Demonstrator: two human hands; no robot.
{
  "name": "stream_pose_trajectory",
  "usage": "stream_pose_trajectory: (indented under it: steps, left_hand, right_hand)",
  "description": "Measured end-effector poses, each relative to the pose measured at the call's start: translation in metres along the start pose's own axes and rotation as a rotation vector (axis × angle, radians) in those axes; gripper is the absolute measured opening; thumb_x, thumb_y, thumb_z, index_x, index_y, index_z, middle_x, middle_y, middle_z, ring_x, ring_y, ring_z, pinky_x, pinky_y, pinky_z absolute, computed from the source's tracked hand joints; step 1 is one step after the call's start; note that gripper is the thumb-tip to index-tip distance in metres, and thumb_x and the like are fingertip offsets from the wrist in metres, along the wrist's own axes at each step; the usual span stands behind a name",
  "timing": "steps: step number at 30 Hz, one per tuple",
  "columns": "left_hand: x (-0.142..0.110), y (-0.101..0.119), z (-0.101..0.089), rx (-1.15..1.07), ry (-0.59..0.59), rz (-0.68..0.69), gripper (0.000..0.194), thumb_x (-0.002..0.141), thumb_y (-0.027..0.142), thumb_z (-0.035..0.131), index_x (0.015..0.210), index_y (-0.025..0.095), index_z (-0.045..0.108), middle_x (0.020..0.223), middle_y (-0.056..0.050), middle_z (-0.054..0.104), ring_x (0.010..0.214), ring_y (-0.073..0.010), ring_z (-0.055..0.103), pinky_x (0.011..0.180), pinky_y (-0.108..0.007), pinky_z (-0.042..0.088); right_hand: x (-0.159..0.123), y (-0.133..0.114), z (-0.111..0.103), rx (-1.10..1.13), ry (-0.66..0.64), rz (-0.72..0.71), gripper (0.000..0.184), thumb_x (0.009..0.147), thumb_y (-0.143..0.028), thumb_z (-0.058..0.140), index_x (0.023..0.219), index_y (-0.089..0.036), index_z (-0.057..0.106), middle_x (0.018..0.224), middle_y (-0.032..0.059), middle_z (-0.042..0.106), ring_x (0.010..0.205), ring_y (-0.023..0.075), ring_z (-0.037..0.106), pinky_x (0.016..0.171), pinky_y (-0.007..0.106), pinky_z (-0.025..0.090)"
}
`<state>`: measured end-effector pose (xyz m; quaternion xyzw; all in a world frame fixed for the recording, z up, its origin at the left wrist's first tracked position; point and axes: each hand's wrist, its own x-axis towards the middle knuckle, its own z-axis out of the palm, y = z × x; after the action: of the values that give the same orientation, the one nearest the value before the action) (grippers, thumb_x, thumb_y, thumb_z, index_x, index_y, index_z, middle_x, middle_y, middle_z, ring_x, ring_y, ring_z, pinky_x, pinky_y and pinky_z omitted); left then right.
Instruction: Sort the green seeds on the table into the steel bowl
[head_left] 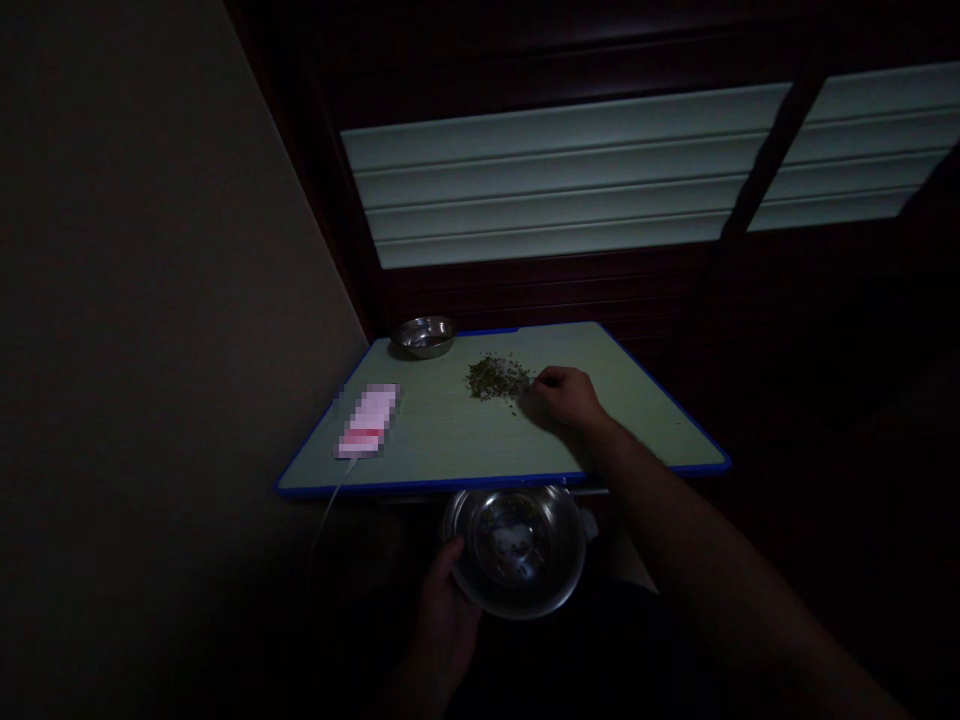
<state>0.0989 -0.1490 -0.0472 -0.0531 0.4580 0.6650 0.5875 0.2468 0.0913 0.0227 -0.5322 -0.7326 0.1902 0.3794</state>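
Observation:
A loose heap of small green and pale bits, like beans or seeds, makes up the pile (491,377) on the light tabletop (450,440). At its right edge is my right hand (570,397), fingers pinched together low over the surface; whatever lies between the fingertips is too small and dark to make out. My left hand (448,610) grips the rim of a large steel bowl (555,590) below the table's front edge, thumb over the rim. Some pale matter shows on the bowl's bottom.
A smaller steel bowl (424,338) stands at the table's back left corner. On the left side lies a phone (369,420), blurred out, with a white cable (330,510) hanging over the front edge. Behind the table rises a dark wooden panel with pale slats (555,180).

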Motion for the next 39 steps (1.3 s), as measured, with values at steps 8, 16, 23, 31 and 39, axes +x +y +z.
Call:
stream_pose_trajectory:
  steps: [8, 16, 23, 31, 39]
  left_hand:
    - [-0.0013, 0.0007, 0.0014, 0.004, -0.001, -0.010, 0.015, 0.084, 0.019, 0.061, 0.091, 0.013, 0.073, 0.085, -0.008, 0.079, 0.087, -0.0232, 0.073, 0.083, -0.037, 0.058]
    - [0.0016, -0.0006, -0.0003, -0.009, -0.015, 0.001, 0.016, 0.086, 0.018, 0.059, 0.094, 0.013, 0.072, 0.088, -0.008, 0.080, 0.085, -0.0213, 0.073, 0.079, -0.034, 0.059]
    - [0.0000, 0.0001, -0.0010, -0.008, -0.006, -0.008, 0.021, 0.085, 0.018, 0.058, 0.101, 0.014, 0.071, 0.085, -0.007, 0.079, 0.086, -0.0226, 0.074, 0.087, -0.038, 0.057]
    - [0.0001, -0.0001, -0.0012, -0.014, -0.001, -0.013, 0.019, 0.087, 0.018, 0.057, 0.099, 0.014, 0.071, 0.089, -0.007, 0.080, 0.086, -0.0212, 0.074, 0.090, -0.038, 0.056]
    - [-0.0024, 0.0019, 0.0014, -0.012, 0.007, -0.014, 0.018, 0.088, 0.018, 0.056, 0.088, 0.015, 0.073, 0.084, -0.007, 0.080, 0.081, -0.0198, 0.074, 0.089, -0.035, 0.056]
  right_hand:
    - [0.0009, 0.0003, 0.0005, 0.008, -0.024, 0.014, 0.015, 0.073, -0.022, 0.061, 0.073, -0.017, 0.074, 0.071, 0.0033, 0.072, 0.071, 0.0173, 0.064, 0.067, 0.026, 0.045]
    - [0.0003, 0.0009, -0.0004, -0.065, 0.014, 0.032, 0.018, 0.074, -0.025, 0.059, 0.076, -0.017, 0.075, 0.074, 0.0039, 0.073, 0.071, 0.0165, 0.063, 0.068, 0.025, 0.044]
    - [0.0004, 0.0011, -0.0006, -0.068, 0.016, 0.031, 0.017, 0.074, -0.024, 0.061, 0.077, -0.017, 0.075, 0.075, 0.0043, 0.073, 0.072, 0.0171, 0.064, 0.068, 0.025, 0.044]
    - [0.0005, 0.0000, 0.0003, -0.036, -0.004, -0.002, 0.017, 0.077, -0.025, 0.060, 0.079, -0.017, 0.076, 0.078, 0.0040, 0.074, 0.074, 0.0164, 0.065, 0.069, 0.025, 0.045]
    - [-0.0007, -0.0026, -0.0001, -0.038, -0.022, 0.007, 0.016, 0.077, -0.024, 0.061, 0.080, -0.017, 0.075, 0.079, 0.0040, 0.074, 0.075, 0.0166, 0.064, 0.069, 0.025, 0.043]
